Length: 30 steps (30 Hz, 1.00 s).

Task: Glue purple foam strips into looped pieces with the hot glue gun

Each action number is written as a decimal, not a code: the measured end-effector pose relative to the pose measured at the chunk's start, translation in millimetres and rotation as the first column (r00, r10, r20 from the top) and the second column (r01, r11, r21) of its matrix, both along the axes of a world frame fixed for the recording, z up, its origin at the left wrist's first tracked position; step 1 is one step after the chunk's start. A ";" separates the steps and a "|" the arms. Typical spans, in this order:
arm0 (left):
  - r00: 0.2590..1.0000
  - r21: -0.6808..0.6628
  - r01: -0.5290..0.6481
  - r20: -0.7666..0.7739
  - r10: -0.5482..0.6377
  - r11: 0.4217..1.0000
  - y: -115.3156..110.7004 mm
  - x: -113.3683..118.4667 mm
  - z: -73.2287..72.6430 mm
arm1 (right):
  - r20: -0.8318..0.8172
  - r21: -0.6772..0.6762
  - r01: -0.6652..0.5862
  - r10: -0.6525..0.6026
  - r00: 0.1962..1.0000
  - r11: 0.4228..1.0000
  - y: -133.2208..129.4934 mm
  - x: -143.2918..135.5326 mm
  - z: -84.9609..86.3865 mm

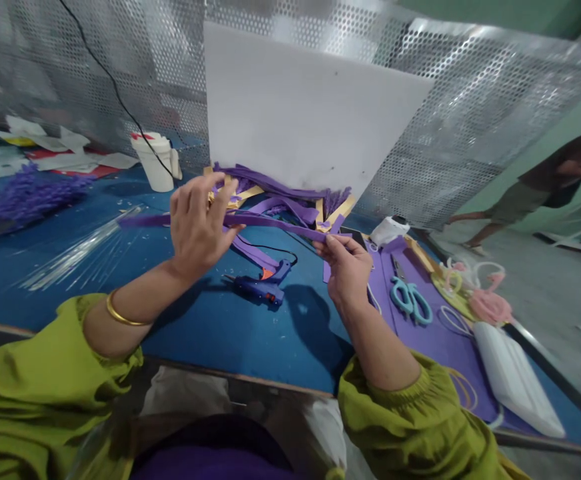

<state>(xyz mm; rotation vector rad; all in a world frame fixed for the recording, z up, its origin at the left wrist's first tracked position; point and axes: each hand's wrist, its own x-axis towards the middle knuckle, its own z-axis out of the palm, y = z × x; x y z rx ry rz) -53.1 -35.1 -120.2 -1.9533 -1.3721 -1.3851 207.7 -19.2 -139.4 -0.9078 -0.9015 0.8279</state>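
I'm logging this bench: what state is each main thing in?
Purple strip: held by left hand and right hand
Glue gun: lying down, tip leftward
Scissors: lying flat, blades apparently closed
White tumbler: upright
White board: standing upright
Clear strands: loose, fanned out
Purple flower bunch: lying down

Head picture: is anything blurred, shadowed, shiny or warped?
In the head view, the purple strip blurs at its left end, and a dark shadow lies on the blue table below the right hand; also in the head view, the perforated metal sheet shows bright, patchy reflections, and the white board looks stretched at upper right, perhaps lens distortion.
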 end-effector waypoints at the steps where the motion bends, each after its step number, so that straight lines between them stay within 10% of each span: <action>1: 0.999 0.009 0.053 -0.010 -0.053 0.999 -6.0 4.7 0.0 | -0.037 -0.017 -0.011 0.010 0.999 1.000 -0.3 -0.9 -0.1; 4: 0.942 -0.183 0.306 -0.084 -0.325 0.934 -14.2 20.4 -6.1 | -0.112 -0.057 -0.054 0.047 0.993 0.997 -3.0 -4.3 1.0; 8: 0.838 -0.476 0.533 0.407 -0.362 0.699 -0.3 32.6 -17.0 | -0.129 -0.094 -0.129 0.116 0.985 0.987 -7.7 -9.8 1.4; 15: 0.261 -0.135 0.789 0.957 -0.127 0.599 19.5 25.2 -15.6 | 0.194 -0.155 -0.359 0.384 0.903 0.920 -20.1 -21.3 -5.1; 20: -0.078 -0.038 0.708 0.988 0.132 0.705 27.3 5.2 5.4 | 0.749 -0.077 -0.534 0.403 0.527 0.842 -24.0 -12.0 -2.4; 26: 0.003 -0.072 0.717 0.995 0.101 0.694 27.4 -0.4 15.1 | 0.987 -0.076 -0.580 -0.021 -0.159 0.811 -17.1 -7.8 -5.7; 30: 0.072 -0.087 0.768 0.996 0.049 0.634 23.6 8.2 9.6 | 0.931 -0.102 -0.571 -0.125 -0.344 0.814 -18.6 -12.5 -6.0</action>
